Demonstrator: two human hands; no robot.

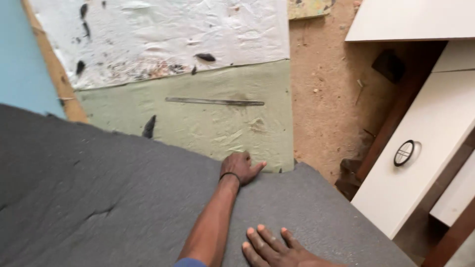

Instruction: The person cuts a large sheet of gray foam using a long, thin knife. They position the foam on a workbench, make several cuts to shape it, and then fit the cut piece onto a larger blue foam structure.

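Head view: a large grey felt sheet (114, 198) fills the lower left and centre of the frame, its far edge running diagonally from the left side down toward the lower right. The left hand (241, 167) lies at that far edge, fingers (257, 168) curled over it and gripping the felt. The right hand (269, 247) lies flat on the sheet at the bottom centre, fingers spread, holding nothing. Beyond the edge lies a green sheet (217, 123) with a long metal ruler (215, 102) on it, then crumpled white paper (163, 34). A sawdust-covered floor (326, 89) opens to the right, bounded by white panels (425, 143).
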